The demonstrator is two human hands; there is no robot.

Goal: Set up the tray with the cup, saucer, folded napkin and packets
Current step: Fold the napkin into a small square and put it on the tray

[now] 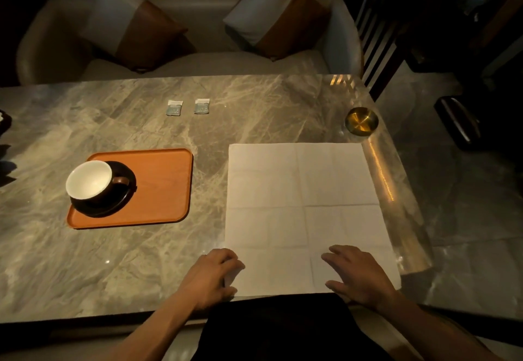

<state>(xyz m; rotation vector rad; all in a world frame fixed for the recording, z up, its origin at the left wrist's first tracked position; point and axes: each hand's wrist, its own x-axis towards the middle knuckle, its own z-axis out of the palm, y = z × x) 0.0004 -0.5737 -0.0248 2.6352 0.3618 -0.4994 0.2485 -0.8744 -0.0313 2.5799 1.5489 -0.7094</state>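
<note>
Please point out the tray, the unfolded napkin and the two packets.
tray (161,185): head view, bare orange floor right of the saucer.
napkin (302,205): head view, centre crease crossing.
packets (174,108): head view, left packet's face; the other lies beside it.

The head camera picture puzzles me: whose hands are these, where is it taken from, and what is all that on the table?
No machine here: a person wears one wide-angle camera on the head, looking forward and down, so you see their own two bare hands from above. The left hand curls on the near left corner of a large unfolded white napkin; the right hand lies flat on its near edge. Neither has lifted anything. On the marble table sits an orange tray carrying a dark saucer with a white-lined cup on it. Two small packets lie side by side farther back, off the tray. A brass bowl stands near the far right edge.
</note>
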